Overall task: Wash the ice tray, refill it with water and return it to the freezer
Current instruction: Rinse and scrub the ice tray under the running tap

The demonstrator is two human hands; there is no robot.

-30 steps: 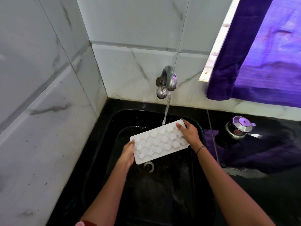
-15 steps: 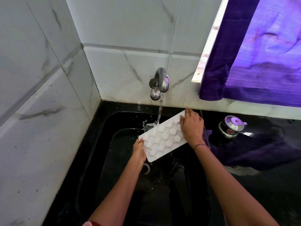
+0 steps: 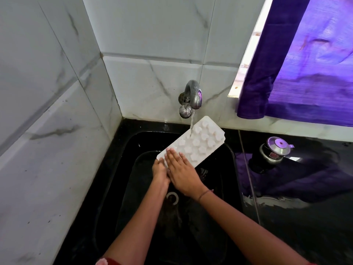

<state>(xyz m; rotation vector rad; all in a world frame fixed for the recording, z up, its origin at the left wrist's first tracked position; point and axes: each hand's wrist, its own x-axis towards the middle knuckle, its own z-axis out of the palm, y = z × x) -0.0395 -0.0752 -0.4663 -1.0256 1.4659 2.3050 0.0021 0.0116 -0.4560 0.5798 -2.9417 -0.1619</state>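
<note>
Red sleeve (image 3: 108, 262): a scrap at the bottom edge, left arm.
Sink (image 3: 232, 169): black and wet, set in a black counter (image 3: 305, 226); both forearms reach over it.
Drain (image 3: 172, 197): ring in the sink floor, between the two wrists.
Bracelet (image 3: 205, 193): thin, on the right wrist.
Left hand (image 3: 160, 172): fingers curled round the near end of the ice tray, gripping it.
Right hand (image 3: 179, 169): flat, fingers straight and close together, pressed on the tray's near upper face, just beside the left hand.
Ice tray (image 3: 202, 142): white, bumpy side up, held over the sink, tilted with its far end raised toward the tap.
Water stream (image 3: 192, 121): thin, landing on the tray's far left edge.
Tap (image 3: 192, 98): metal, wall-mounted, running.
Metal-lidded pot (image 3: 275, 150): on the counter, right of the sink, apart from the tray.
Tiled wall (image 3: 152, 35): pale, grey-veined, forming the corner.
Curtain (image 3: 305, 73): purple, upper right.
</note>
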